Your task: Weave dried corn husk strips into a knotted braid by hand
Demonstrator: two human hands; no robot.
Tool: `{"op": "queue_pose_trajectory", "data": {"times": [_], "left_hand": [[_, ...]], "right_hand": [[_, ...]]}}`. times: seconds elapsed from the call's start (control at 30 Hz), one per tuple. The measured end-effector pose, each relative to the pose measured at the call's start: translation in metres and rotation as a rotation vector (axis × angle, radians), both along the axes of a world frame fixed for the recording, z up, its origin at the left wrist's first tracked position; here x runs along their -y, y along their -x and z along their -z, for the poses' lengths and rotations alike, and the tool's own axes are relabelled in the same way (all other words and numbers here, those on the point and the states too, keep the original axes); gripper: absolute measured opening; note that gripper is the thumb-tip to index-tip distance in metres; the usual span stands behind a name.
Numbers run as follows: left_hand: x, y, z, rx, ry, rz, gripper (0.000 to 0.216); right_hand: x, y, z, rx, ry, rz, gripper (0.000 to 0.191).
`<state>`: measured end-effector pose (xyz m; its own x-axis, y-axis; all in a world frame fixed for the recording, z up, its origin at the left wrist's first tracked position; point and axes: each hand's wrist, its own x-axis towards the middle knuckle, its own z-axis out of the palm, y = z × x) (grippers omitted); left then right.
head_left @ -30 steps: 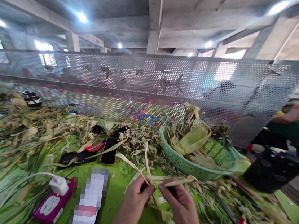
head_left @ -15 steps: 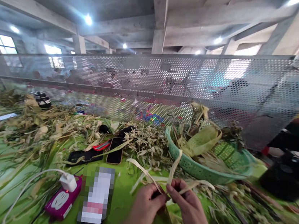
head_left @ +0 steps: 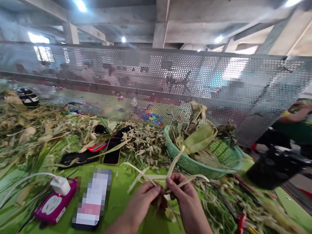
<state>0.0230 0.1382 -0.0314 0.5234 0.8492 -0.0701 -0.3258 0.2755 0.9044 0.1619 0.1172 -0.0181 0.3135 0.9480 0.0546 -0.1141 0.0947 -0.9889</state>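
Observation:
Low over the green tabletop (head_left: pixel 120 188), my left hand (head_left: pixel 140 202) and my right hand (head_left: pixel 187 200) work close together on several pale corn husk strips (head_left: pixel 175 160). Thumb and fingers of the left pinch the husk where the strips cross. The right pinches an upright strip, and another sticks out past its fingers to the right. Loose ends fan out left, up and right. Below the fingers, darker husk pieces hang, partly hidden by the hands. Just beyond stands a green plastic basket (head_left: pixel 203 171) holding dried corn husks (head_left: pixel 201 138).
A phone (head_left: pixel 92 196) and a magenta power bank (head_left: pixel 56 203) with a white plug (head_left: pixel 60 185) lie left. Behind them are another phone (head_left: pixel 112 151) and heaped husk scraps (head_left: pixel 149 143). Red-handled pliers or cutters (head_left: pixel 240 233) and a black container (head_left: pixel 275 167) stand right. A perforated metal screen (head_left: pixel 138 73) borders the table.
The camera view has turned right, so things sit further left. My hands have parted slightly at the fingertips, still gripping the husk strips.

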Motion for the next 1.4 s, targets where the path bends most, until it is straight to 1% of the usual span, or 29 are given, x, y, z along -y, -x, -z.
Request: {"op": "queue_pose_trajectory", "data": {"times": [0.07, 0.2, 0.3, 0.43, 0.53, 0.63, 0.7, 0.8, 0.9, 1.0, 1.1, 1.17, 1.23, 1.3, 1.4], "left_hand": [[0.000, 0.001, -0.002, 0.027, 0.014, 0.038, 0.027], [0.000, 0.000, -0.003, 0.003, -0.067, 0.087, 0.026], [-0.001, 0.000, 0.000, -0.047, -0.110, 0.123, 0.029], [-0.003, 0.001, 0.005, -0.098, -0.126, 0.194, 0.025], [-0.001, 0.003, 0.003, -0.098, -0.128, 0.205, 0.024], [0.001, 0.004, -0.001, -0.085, -0.108, 0.207, 0.027], [0.001, 0.004, -0.004, -0.063, -0.084, 0.178, 0.029], [-0.002, 0.005, -0.008, -0.042, -0.077, 0.047, 0.030], [-0.005, 0.005, -0.008, -0.039, -0.064, -0.071, 0.031], [-0.007, 0.005, -0.006, -0.070, -0.076, -0.078, 0.031], [-0.006, 0.005, -0.004, -0.102, -0.146, -0.018, 0.028], [-0.006, 0.005, -0.003, -0.102, -0.172, 0.005, 0.027], [-0.006, 0.006, -0.002, -0.088, -0.166, -0.003, 0.028], [-0.007, 0.006, -0.002, -0.062, -0.123, -0.050, 0.030], [-0.008, 0.006, -0.003, -0.046, -0.052, -0.137, 0.032]], "right_hand": [[0.001, 0.000, -0.001, -0.001, -0.009, 0.014, 0.029], [0.003, 0.001, -0.002, 0.009, -0.011, 0.024, 0.032], [0.003, 0.001, 0.000, 0.005, -0.019, 0.039, 0.032], [0.002, 0.001, 0.008, -0.040, -0.031, 0.027, 0.030], [0.002, 0.000, 0.010, -0.033, -0.006, 0.015, 0.031], [0.002, 0.000, 0.005, 0.013, 0.044, -0.020, 0.034], [0.003, 0.001, -0.001, 0.044, 0.056, -0.058, 0.035], [0.004, 0.001, -0.007, 0.080, 0.042, -0.121, 0.034], [0.003, 0.000, -0.006, 0.114, 0.032, -0.100, 0.032], [0.001, -0.003, -0.002, 0.114, 0.012, -0.056, 0.029], [-0.001, -0.005, 0.001, 0.094, 0.004, -0.062, 0.026], [-0.002, -0.006, 0.002, 0.094, 0.010, -0.063, 0.027], [-0.001, -0.005, 0.001, 0.107, 0.016, -0.071, 0.030], [0.000, -0.003, 0.001, 0.119, 0.038, -0.138, 0.034], [0.001, 0.002, 0.002, 0.128, 0.089, -0.292, 0.037]]}}
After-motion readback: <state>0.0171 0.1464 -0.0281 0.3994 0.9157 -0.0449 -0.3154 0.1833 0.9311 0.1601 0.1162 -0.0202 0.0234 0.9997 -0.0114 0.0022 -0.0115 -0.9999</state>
